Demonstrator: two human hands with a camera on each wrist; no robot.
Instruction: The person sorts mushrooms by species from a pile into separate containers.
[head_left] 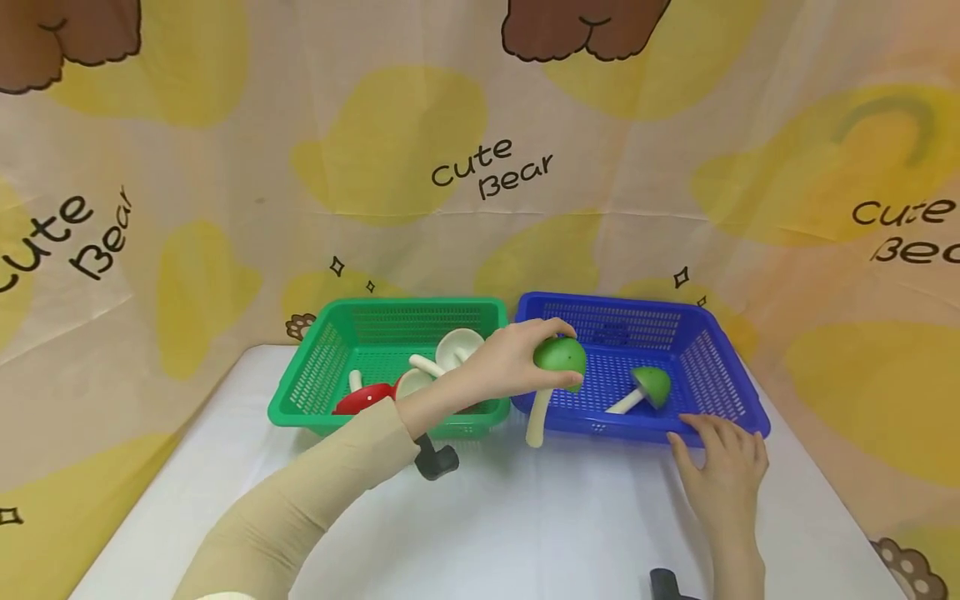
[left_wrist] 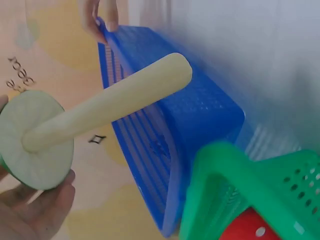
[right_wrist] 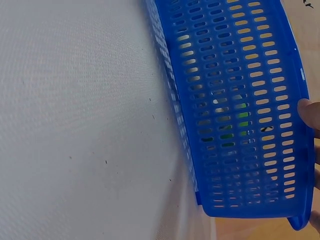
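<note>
My left hand [head_left: 508, 360] grips a toy mushroom by its green cap [head_left: 560, 355], above the near left part of the blue basket [head_left: 564, 423]. The mushroom's pale stem [left_wrist: 115, 100] points down in the head view, and its flat cream underside shows in the left wrist view. At the basket's near right corner, my right hand [head_left: 720, 468] holds the rim, thumb on the outer side and fingers over the edge. Inside the blue basket lies another green-capped mushroom [head_left: 652, 385], tilted on its side; through the slots in the right wrist view only bits of green show.
A green basket [head_left: 298, 367] stands left of the blue one, close beside it. In it are a red-capped mushroom [head_left: 364, 399] with white dots and several pale stems and upturned caps, partly hidden by my left forearm. Both sit on a white tabletop [head_left: 525, 525] before a printed cloth.
</note>
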